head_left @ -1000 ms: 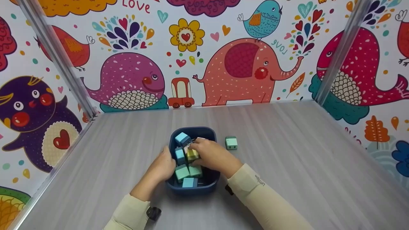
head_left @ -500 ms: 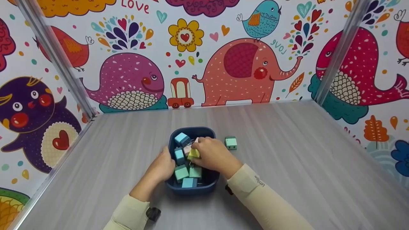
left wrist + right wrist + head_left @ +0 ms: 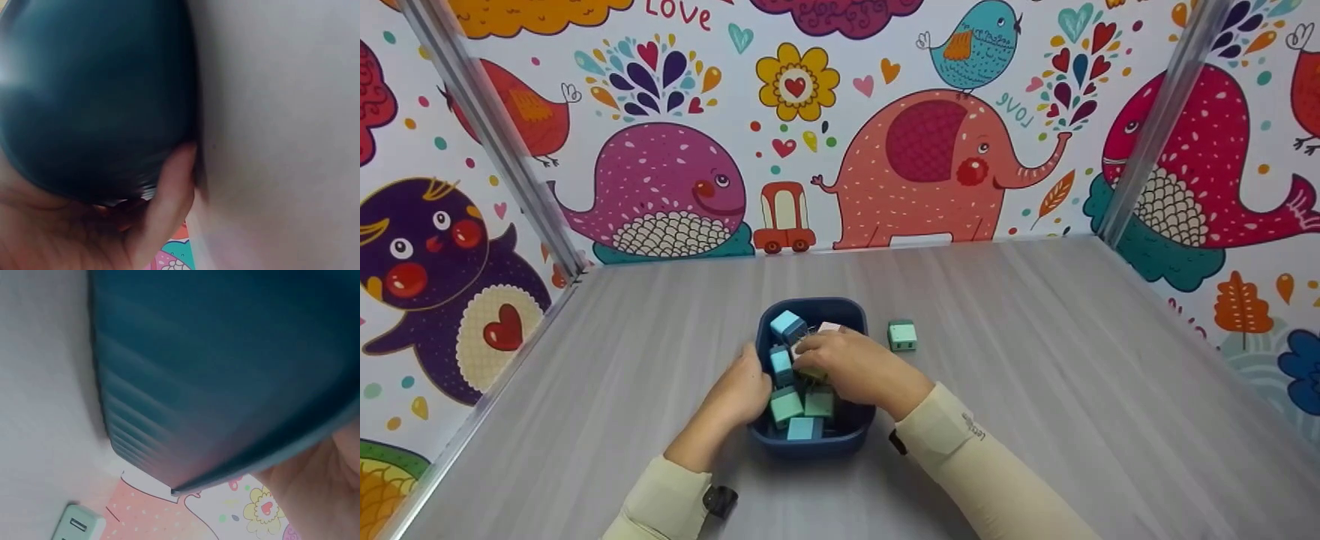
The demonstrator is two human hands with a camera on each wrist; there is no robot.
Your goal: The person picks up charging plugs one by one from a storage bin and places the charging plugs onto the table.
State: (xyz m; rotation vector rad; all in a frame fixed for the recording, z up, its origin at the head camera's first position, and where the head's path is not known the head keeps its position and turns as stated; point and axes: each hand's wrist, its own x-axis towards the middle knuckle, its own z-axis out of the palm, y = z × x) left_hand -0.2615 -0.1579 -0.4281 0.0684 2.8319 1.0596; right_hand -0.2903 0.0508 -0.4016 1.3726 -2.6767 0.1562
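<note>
A dark blue bin (image 3: 810, 448) stands on the table, holding several small plug-in chargers. My left hand (image 3: 741, 386) grips its left wall; the left wrist view shows a finger or thumb (image 3: 177, 174) against the outside. Reaching over the right rim, my right hand (image 3: 859, 367) has its fingers around a yellow charger (image 3: 813, 373), which it mostly covers. Blue chargers (image 3: 788, 327) lie at the far left of the bin, green chargers (image 3: 787, 407) nearer the front. A pinkish charger (image 3: 830, 328) shows just beyond the right hand. The right fingertips are partly hidden.
One mint-green charger (image 3: 902, 336) with two ports sits on the grey table (image 3: 1035, 360), right of the bin. Printed panels (image 3: 930, 172) with metal corner posts (image 3: 1140, 142) close off the back and sides.
My right hand's fingers have shifted slightly left and now cover most of the yellow charger, which showed more plainly before. The left hand and the bin stay put.
</note>
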